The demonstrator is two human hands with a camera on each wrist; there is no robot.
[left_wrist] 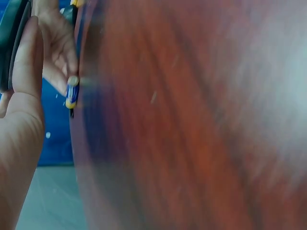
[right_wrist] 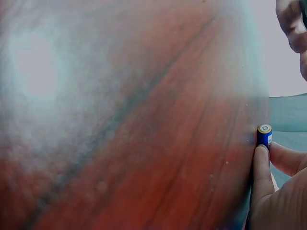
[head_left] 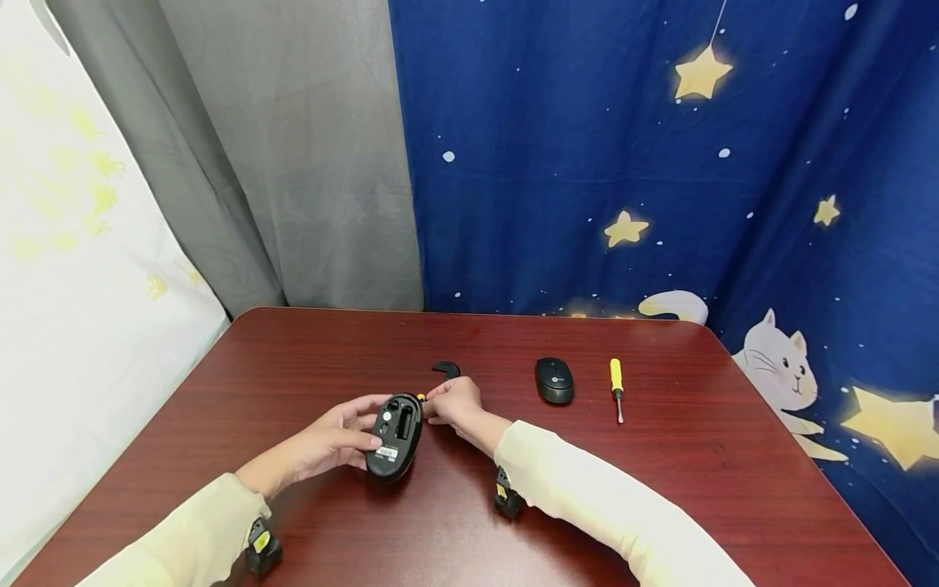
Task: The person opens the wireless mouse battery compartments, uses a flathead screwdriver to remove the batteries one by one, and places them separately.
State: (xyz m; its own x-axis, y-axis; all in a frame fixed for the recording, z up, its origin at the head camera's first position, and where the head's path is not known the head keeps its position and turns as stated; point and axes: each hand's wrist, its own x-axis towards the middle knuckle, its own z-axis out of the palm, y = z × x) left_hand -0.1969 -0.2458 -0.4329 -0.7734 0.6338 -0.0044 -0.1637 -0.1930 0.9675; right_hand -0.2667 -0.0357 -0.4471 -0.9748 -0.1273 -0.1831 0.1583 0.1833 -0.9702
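My left hand grips a black computer mouse, turned underside up with its battery bay open, just above the dark red table. In the left wrist view the mouse shows as a dark edge beside my palm. My right hand pinches a small blue and yellow battery at the mouse's far end. The battery lies against the tabletop between finger and thumb, and the left wrist view also catches the battery.
A curved black battery cover lies just behind my right hand. Further right sit a second black mouse and a yellow-handled screwdriver. Grey and star-patterned blue curtains hang behind the table.
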